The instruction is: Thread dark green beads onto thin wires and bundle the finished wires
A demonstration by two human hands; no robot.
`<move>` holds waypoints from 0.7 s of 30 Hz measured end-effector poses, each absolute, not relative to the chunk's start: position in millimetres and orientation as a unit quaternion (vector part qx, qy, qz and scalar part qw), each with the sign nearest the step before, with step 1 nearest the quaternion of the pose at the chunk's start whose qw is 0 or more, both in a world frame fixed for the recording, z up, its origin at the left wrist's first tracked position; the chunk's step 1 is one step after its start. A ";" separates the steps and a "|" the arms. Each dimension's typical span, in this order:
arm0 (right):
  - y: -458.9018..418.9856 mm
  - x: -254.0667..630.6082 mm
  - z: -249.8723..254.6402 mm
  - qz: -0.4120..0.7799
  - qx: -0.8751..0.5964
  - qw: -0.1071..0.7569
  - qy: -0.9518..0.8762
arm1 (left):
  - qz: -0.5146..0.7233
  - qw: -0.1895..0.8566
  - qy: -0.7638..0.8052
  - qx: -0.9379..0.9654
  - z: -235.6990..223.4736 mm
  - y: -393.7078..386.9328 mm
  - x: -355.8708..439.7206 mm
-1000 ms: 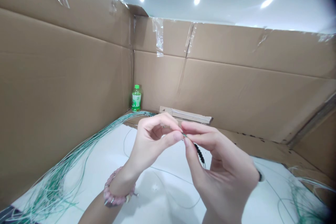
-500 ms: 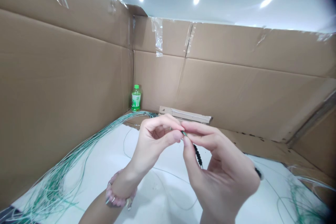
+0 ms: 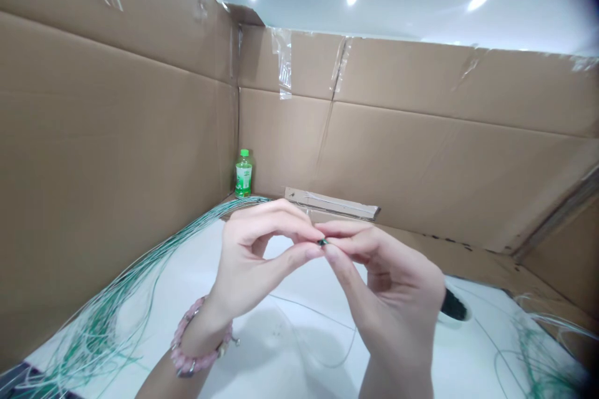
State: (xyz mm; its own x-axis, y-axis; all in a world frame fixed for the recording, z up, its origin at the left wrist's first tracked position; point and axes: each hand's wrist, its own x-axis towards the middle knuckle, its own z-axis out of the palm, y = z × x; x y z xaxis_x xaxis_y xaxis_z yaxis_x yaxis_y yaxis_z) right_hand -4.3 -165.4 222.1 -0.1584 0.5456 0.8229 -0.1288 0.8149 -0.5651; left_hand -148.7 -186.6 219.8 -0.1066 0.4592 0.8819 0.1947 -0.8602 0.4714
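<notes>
We are looking at brown cardboard (image 3: pixel 116 137) crossed by clear tape (image 3: pixel 283 62), and a white tabletop (image 3: pixel 281 349) under green-and-white wires (image 3: pixel 103 318). We are also seeing a pink beaded bracelet (image 3: pixel 199 346), a green-capped bottle (image 3: pixel 243 176) with a green label (image 3: pixel 243 184), a black lump (image 3: pixel 453 305), and a dark green tip (image 3: pixel 322 242).

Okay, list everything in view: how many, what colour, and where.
cardboard walls: several panels, tan, left and behind
clear tape strips: several, transparent, along the wall tops
plastic bottle: one, green and white, back corner
cardboard strip: one, tan, against the back wall
white surface: one, white, under everything
cord bundles: two, green and white, left and right
small green piece: one, green, between the fingertips
dark object: one, black, beyond the right wrist
beaded bracelet: one, pink, left wrist
left hand: one, centre-left
right hand: one, centre-right
</notes>
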 end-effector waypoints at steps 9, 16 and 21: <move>-163.2 -4.8 221.9 0.290 -0.136 0.628 -0.709 | 0.688 0.101 0.239 0.678 217.7 -182.7 -149.5; -164.5 -5.6 223.9 0.269 -0.134 0.637 -0.710 | 0.706 0.092 0.227 0.664 215.0 -178.1 -146.9; -165.3 -9.3 224.3 0.258 -0.133 0.655 -0.698 | 0.743 0.093 0.219 0.626 214.9 -174.4 -142.4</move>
State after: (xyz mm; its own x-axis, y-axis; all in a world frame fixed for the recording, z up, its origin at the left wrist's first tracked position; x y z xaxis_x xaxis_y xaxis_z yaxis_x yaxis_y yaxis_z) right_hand -9.3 -165.3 224.3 -0.1075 0.5230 0.8455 -0.1516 0.8319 -0.5339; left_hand -142.4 -174.4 214.9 -0.1991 0.4112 0.8895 0.1360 -0.8873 0.4406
